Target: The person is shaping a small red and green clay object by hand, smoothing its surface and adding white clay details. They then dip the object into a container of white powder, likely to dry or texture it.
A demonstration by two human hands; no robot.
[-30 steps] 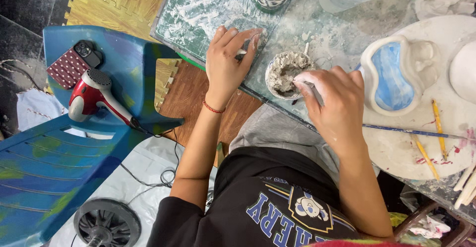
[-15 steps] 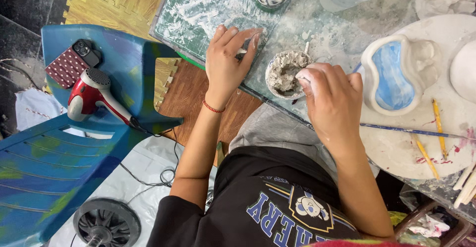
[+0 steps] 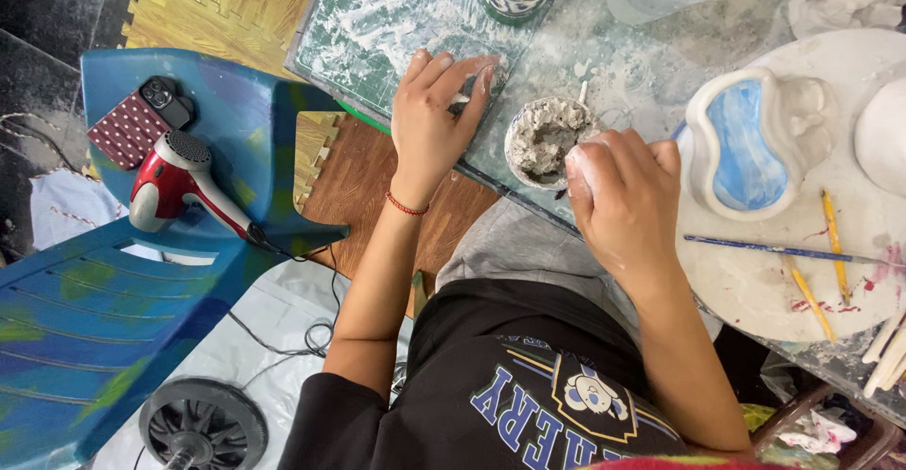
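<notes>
The left hand (image 3: 436, 111) lies palm down on the bench (image 3: 396, 17), fingers spread wide, holding nothing. The right hand (image 3: 623, 196) is curled narrow beside the cup (image 3: 545, 140) of grey clay paste near the bench edge; what it holds I cannot tell. Since 1 second ago it has drawn closer to the cup, knuckles turned upward.

blue-glazed white dish (image 3: 746, 140), red hair dryer (image 3: 179, 187), red white-dotted phone case (image 3: 127, 130), yellow pencils (image 3: 830, 234).
</notes>
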